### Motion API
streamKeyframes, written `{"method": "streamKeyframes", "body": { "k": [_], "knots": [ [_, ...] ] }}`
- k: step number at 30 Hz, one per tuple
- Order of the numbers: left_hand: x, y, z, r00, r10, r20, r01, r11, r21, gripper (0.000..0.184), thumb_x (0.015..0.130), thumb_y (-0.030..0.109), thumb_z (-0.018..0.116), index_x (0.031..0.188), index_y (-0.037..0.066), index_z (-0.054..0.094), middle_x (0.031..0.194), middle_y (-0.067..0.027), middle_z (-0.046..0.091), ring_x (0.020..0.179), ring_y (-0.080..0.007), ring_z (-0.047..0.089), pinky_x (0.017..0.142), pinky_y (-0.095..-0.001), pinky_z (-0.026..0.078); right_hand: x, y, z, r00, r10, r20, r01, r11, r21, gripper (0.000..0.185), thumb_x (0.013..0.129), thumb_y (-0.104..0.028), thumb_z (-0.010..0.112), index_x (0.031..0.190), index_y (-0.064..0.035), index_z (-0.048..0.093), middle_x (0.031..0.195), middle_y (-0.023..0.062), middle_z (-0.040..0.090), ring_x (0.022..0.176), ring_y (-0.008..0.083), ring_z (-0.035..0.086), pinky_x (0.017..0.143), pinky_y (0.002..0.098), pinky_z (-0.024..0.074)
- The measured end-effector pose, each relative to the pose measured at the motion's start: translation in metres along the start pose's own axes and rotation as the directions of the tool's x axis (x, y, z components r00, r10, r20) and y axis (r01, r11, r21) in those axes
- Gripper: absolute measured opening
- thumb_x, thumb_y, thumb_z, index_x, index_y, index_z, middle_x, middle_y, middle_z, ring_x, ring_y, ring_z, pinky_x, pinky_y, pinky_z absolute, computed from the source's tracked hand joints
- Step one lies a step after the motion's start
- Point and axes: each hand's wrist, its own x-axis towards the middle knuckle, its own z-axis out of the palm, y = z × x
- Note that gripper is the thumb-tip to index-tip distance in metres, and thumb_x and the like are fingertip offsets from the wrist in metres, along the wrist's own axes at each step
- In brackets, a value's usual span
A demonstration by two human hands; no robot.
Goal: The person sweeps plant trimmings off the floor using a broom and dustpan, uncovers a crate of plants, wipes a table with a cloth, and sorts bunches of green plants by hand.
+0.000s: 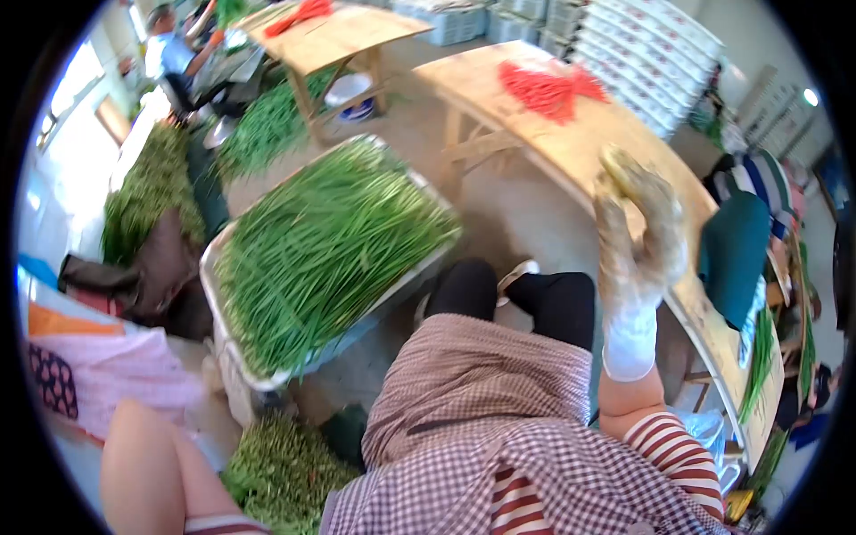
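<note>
My right hand, in a stained, pale glove with a white cuff, is raised over the edge of the long wooden table. Its fingers and thumb curve together at the tips; anything between them is too small to make out. Only the bare bent arm on my left side shows at the lower left; my left hand is out of view. A white crate full of long green stalks stands to the left of my knees.
Red ties lie on the long table. Behind the crate are a second table with red ties, a bucket and a seated person. Cut greens lie at lower left, and stacked white crates stand at the back.
</note>
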Motion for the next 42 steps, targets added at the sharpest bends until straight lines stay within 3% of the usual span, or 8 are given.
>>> {"method": "streamKeyframes", "body": {
  "k": [6, 11, 21, 32, 35, 38, 40, 42],
  "knots": [
    [-0.072, -0.017, -0.062, 0.892, -0.168, -0.420, 0.304, 0.910, 0.282, 0.041, 0.083, 0.019, 0.066, 0.118, 0.002, 0.053, 0.123, -0.0134, 0.053, 0.110, -0.0239, 0.051, 0.092, -0.0358, 0.041, -0.078, -0.011, 0.139, 0.762, 0.037, 0.647, -0.157, 0.979, 0.129, 0.066, 0.066, -0.021, 0.078, 0.126, -0.0105, 0.052, 0.107, 0.0128, 0.060, 0.102, 0.0298, 0.055, 0.092, 0.0388, 0.0428],
    [-0.396, -0.047, -0.028, -0.283, -0.719, -0.634, 0.906, 0.016, -0.423, 0.039, 0.084, 0.017, 0.065, 0.118, 0.002, 0.054, 0.117, -0.0139, 0.056, 0.106, -0.0224, 0.053, 0.090, -0.0346, 0.044, -0.162, -0.058, 0.209, 0.329, -0.264, 0.906, 0.152, 0.962, 0.226, 0.110, 0.057, -0.039, 0.081, 0.146, -0.0247, 0.016, 0.150, 0.0029, 0.019, 0.134, 0.0323, 0.022, 0.108, 0.0572, 0.0140],
    [-0.524, -0.007, 0.042, -0.592, -0.632, -0.500, 0.637, -0.747, 0.190, 0.041, 0.081, 0.032, 0.061, 0.106, 0.001, 0.054, 0.091, -0.0250, 0.062, 0.087, -0.0404, 0.060, 0.075, -0.0458, 0.046, -0.199, -0.088, 0.322, -0.175, -0.155, 0.972, 0.312, 0.928, 0.204, 0.142, 0.039, -0.061, 0.082, 0.146, -0.0300, -0.005, 0.153, 0.0053, -0.007, 0.136, 0.0473, -0.002, 0.101, 0.0701, -0.0017],
    [-0.503, 0.022, 0.068, -0.554, -0.574, -0.603, 0.664, -0.741, 0.097, 0.038, 0.080, 0.037, 0.063, 0.094, 0.002, 0.058, 0.086, -0.0216, 0.063, 0.083, -0.0391, 0.060, 0.072, -0.0459, 0.046, -0.195, -0.073, 0.303, -0.096, -0.239, 0.966, 0.333, 0.907, 0.257, 0.123, 0.047, -0.052, 0.083, 0.146, -0.0290, 0.013, 0.151, 0.0069, 0.012, 0.136, 0.0401, 0.013, 0.105, 0.0642, 0.0097],
    [-0.507, 0.022, 0.067, -0.540, -0.595, -0.595, 0.680, -0.725, 0.107, 0.035, 0.081, 0.034, 0.063, 0.093, 0.001, 0.057, 0.086, -0.0217, 0.062, 0.081, -0.0400, 0.059, 0.072, -0.0462, 0.045, -0.182, -0.045, 0.305, 0.231, -0.528, 0.817, 0.017, 0.842, 0.539, 0.089, 0.064, -0.035, 0.080, 0.140, -0.0211, 0.035, 0.143, 0.0114, 0.034, 0.132, 0.0278, 0.031, 0.108, 0.0499, 0.0229],
    [-0.500, 0.024, 0.067, -0.526, -0.613, -0.589, 0.662, -0.730, 0.168, 0.027, 0.083, 0.026, 0.061, 0.094, 0.002, 0.056, 0.083, -0.0158, 0.061, 0.068, -0.0314, 0.059, 0.063, -0.0413, 0.047, -0.163, -0.002, 0.313, 0.773, -0.122, 0.623, -0.189, 0.892, 0.410, 0.048, 0.077, -0.022, 0.070, 0.121, -0.0094, 0.055, 0.109, 0.0144, 0.063, 0.101, 0.0279, 0.060, 0.091, 0.0421, 0.0449],
    [-0.476, 0.019, 0.071, -0.734, -0.506, -0.454, 0.680, -0.546, -0.490, 0.017, 0.085, 0.017, 0.060, 0.097, 0.005, 0.055, 0.077, -0.0068, 0.059, 0.061, -0.0187, 0.056, 0.052, -0.0325, 0.046, -0.189, 0.069, 0.329, 0.750, 0.167, 0.640, -0.242, 0.970, 0.030, 0.040, 0.080, -0.022, 0.067, 0.115, -0.0045, 0.057, 0.105, 0.0175, 0.063, 0.096, 0.0312, 0.060, 0.085, 0.0410, 0.0470],
    [-0.485, 0.021, 0.077, -0.707, -0.507, -0.492, 0.706, -0.532, -0.467, 0.016, 0.087, 0.013, 0.058, 0.102, 0.007, 0.054, 0.078, -0.0027, 0.057, 0.059, -0.0122, 0.053, 0.047, -0.0266, 0.045, -0.256, 0.162, 0.350, 0.669, 0.385, 0.636, -0.376, 0.913, -0.158, 0.034, 0.085, -0.024, 0.058, 0.111, -0.0022, 0.059, 0.101, 0.0178, 0.063, 0.092, 0.0323, 0.058, 0.084, 0.0402, 0.0464]
  ]
}}
